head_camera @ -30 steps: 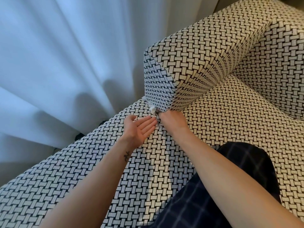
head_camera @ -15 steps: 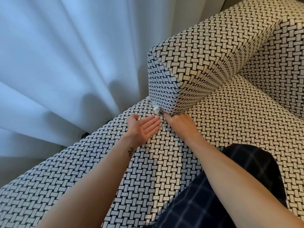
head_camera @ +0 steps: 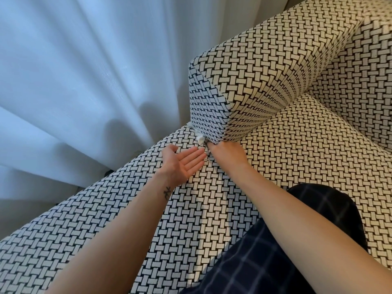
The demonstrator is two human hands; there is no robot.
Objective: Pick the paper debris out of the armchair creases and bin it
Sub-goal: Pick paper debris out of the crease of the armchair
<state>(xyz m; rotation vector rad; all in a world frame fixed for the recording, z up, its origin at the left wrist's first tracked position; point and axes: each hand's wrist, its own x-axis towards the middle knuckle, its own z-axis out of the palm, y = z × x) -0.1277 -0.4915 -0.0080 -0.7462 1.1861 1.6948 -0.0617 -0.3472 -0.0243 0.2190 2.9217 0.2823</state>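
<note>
White crumpled paper debris (head_camera: 200,138) pokes out of the crease where the armrest (head_camera: 254,81) meets the seat cushion (head_camera: 297,158) of a black-and-white woven armchair. My right hand (head_camera: 228,152) has its fingers tucked down into that crease beside the paper, so the fingertips are hidden. My left hand (head_camera: 182,164) lies palm up and open on the cushion, just left of the right hand and below the paper. A second shred of paper (head_camera: 189,124) shows further left along the same crease.
A white curtain (head_camera: 84,81) hangs close behind the chair on the left. My knee in dark checked fabric (head_camera: 297,240) rests on the cushion at the lower right. The chair's backrest (head_camera: 360,81) rises at the right.
The view has shifted slightly. Both hands stay at the crease, with the left palm still open and the right fingers still in the gap.
</note>
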